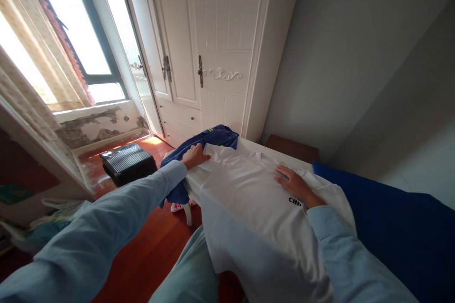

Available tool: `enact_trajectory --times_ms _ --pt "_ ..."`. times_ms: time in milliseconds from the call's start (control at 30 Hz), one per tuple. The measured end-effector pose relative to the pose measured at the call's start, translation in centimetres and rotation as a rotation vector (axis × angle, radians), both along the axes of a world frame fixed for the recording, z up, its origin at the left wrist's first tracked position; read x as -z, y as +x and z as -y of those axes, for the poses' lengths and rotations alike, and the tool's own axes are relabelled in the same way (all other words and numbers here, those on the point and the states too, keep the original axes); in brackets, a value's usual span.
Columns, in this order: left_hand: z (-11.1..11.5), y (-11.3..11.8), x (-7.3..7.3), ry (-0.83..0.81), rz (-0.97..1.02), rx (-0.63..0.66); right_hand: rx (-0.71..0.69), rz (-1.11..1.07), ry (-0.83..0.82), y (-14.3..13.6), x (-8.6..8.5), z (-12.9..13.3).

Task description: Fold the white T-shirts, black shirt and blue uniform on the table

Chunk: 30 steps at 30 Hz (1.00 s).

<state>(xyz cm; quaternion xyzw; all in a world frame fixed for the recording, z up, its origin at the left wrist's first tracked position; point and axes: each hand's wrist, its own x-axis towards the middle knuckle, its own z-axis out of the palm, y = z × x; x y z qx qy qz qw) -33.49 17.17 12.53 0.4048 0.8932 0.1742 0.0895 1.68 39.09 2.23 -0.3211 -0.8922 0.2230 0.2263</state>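
A white T-shirt (245, 194) with dark lettering is spread over a white table (194, 182), its lower part hanging over the near edge. My left hand (195, 156) pinches the shirt's far left corner, at what looks like a sleeve. My right hand (293, 183) lies flat on the shirt, fingers stretched out, beside the printed letters. Beyond my left hand, a dark blue garment (222, 136) with yellow-green stripes lies bunched at the table's end and droops over its side.
A blue panel or cloth (387, 218) covers the right side. Behind the table stands a white wardrobe (227, 33), with a brown box-like piece (293, 147) beside it. A black case (128, 163) sits on the red floor at left, near plastic bags (57, 213).
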Motion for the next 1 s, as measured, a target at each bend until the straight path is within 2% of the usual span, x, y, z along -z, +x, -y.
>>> enact_trajectory --times_ms 100,300,433,533,600,633,700,733,767,800,900,1000 --pt "-0.6 0.3 0.4 -0.016 -0.064 -0.026 -0.006 -0.008 -0.001 0.0 0.1 -0.1" --pt "-1.9 -0.3 0.9 -0.026 -0.029 -0.061 -0.013 -0.014 0.011 0.0 0.1 -0.2" --pt "-2.5 0.2 0.2 0.035 0.007 -0.066 -0.022 -0.01 0.018 0.0 0.0 -0.2" --pt "-2.4 2.3 -0.9 0.143 -0.027 -0.027 -0.024 -0.003 0.023 0.0 0.1 -0.2" --pt "-1.9 4.4 -1.5 0.219 -0.081 0.099 -0.028 -0.004 0.03 0.1 0.1 -0.3" --pt "-1.6 5.5 -1.7 0.246 -0.116 0.239 -0.032 -0.007 0.033 0.1 0.2 -0.4" --pt "-0.9 7.4 -1.7 0.252 -0.221 0.627 -0.034 -0.017 0.035 0.1 0.3 -0.5" --pt "-0.5 8.0 -1.6 0.251 -0.267 0.773 -0.034 -0.022 0.032 0.1 0.3 -0.5" --pt "-0.2 8.4 -1.4 0.257 -0.3 0.856 -0.032 -0.025 0.028 0.1 0.3 -0.5" --pt "0.1 8.5 -1.1 0.276 -0.311 0.872 -0.03 -0.028 0.024 0.0 0.3 -0.4" --pt "0.6 7.7 0.3 0.305 -0.272 0.81 -0.029 -0.036 0.025 0.0 0.1 -0.2" --pt "1.0 6.1 2.3 0.13 -0.26 0.82 -0.027 -0.038 0.024 0.0 -0.1 0.1"
